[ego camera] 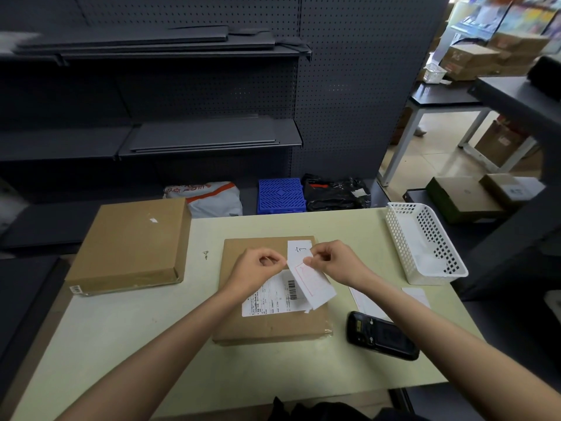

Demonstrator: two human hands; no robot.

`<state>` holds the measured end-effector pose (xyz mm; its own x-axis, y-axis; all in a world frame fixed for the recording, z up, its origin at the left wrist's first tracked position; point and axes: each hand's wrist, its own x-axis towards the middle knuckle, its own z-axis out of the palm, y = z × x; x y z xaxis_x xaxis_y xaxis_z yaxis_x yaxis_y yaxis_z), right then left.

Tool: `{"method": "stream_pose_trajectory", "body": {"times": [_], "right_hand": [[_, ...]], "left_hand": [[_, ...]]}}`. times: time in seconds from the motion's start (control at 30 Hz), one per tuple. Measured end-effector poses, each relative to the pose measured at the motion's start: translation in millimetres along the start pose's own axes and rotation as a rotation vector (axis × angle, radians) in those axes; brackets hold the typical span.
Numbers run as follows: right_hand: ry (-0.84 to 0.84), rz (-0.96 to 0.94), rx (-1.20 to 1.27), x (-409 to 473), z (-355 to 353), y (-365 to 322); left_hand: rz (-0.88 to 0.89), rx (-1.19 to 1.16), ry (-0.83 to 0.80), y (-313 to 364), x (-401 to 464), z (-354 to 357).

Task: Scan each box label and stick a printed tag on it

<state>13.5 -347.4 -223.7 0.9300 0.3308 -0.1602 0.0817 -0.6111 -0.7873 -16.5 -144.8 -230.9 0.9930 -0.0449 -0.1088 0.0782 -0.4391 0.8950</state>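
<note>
- A flat brown cardboard box (270, 323) lies in the middle of the pale green tabletop (121, 344); a white printed shipping label (270, 296) with a barcode is stuck on its top.
- Right of the box, near its front corner, lies a glossy black handheld scanner (381, 335).
- Above the box, the left hand (258, 268) and right hand (334, 262) each pinch the upper edge of a white paper tag (312, 284) with a faint red frame.
- Right of the box, further back: a white perforated plastic basket (425, 241).
- Left of it: a larger square cardboard box (133, 241).
</note>
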Motion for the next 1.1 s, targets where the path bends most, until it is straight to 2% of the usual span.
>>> {"method": "stream_pose_trajectory", "body": {"times": [1.1], "right_hand": [[-0.029,0.015,-0.116,-2.1,2.2,-8.1]], "left_hand": [[0.016,0.016,-0.012,-4.0,-6.4,-1.7]]}}
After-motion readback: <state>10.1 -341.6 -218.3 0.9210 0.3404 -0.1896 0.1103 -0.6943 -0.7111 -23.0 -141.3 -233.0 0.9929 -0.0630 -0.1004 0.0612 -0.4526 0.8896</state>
